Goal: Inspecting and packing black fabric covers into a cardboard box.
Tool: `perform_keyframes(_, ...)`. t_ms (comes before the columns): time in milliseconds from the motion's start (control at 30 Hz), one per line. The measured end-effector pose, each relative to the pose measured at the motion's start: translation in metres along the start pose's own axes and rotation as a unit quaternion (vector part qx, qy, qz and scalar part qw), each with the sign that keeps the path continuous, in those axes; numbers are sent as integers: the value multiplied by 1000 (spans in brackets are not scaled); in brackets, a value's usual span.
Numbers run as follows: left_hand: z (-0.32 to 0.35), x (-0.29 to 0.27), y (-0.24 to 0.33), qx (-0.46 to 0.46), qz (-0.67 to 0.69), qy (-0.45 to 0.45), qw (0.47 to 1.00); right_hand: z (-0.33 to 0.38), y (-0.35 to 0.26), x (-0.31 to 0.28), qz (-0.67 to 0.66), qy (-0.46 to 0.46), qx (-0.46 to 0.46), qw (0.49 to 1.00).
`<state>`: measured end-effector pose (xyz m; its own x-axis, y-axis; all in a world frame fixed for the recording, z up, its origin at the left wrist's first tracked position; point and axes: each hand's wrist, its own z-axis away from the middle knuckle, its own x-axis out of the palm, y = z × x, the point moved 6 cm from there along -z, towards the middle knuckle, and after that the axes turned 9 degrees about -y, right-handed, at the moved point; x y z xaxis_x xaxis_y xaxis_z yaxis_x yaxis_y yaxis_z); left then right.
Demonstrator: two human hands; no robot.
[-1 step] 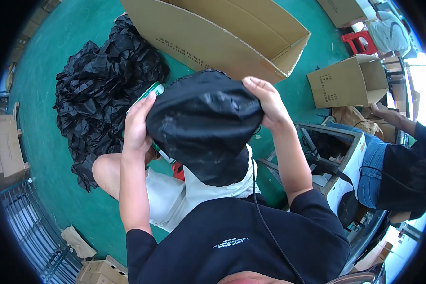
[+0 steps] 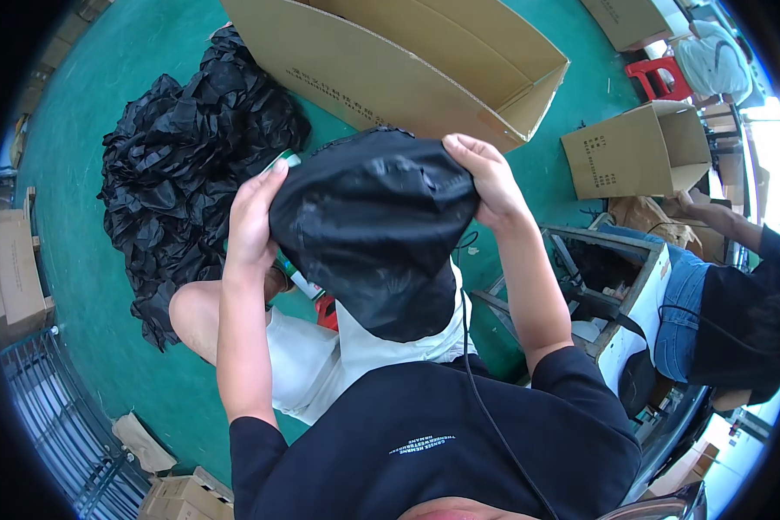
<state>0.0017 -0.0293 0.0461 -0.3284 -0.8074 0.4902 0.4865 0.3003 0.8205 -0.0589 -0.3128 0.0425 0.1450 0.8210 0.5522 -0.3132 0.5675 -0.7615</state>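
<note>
A black fabric cover (image 2: 373, 225) with a gathered, puckered edge along its far side hangs over my lap, loose and wrinkled. My left hand (image 2: 256, 217) is closed on its left side, thumb on top. At the far right corner my right hand (image 2: 492, 182) pinches the cloth between thumb and fingers. Both hands' other fingers are partly hidden beneath it. A thin dark cord loops out by the cover's right edge. Behind my left hand, partly covered, shows a green-and-white object (image 2: 299, 282) whose kind I cannot make out.
A large heap of black fabric (image 2: 182, 165) lies on the green floor at left. A long open cardboard box (image 2: 390, 74) stands ahead. At right are a smaller carton (image 2: 620, 160), a red stool (image 2: 659, 80), a metal-framed stand (image 2: 607, 260) and a co-worker in jeans (image 2: 680, 308).
The cover's right edge has shifted slightly left with my right hand. My left hand has barely moved. The co-worker's hand at right has moved a little.
</note>
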Motion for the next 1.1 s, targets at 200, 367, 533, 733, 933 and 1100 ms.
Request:
perform_keyframes(200,-70,-35,2,-34,-78,-1,996,-47,3,-18,82,36,-27,996)
perform_keyframes(367,-111,-81,-29,-97,-220,45,970,-55,23,-27,323,129,75,934)
perform_keyframes(533,-108,-77,-70,-193,-114,21,974,-44,58,-58,187,125,76,971)
perform_keyframes(733,-65,-73,-61,-83,-11,54,995,-19,65,-63,123,116,45,985)
perform_keyframes(933,-8,-56,-62,5,57,84,995,18,49,-54,-91,36,-36,995)
perform_keyframes(1100,41,-39,-83,34,124,135,982,31,52,-49,-67,-6,-75,995)
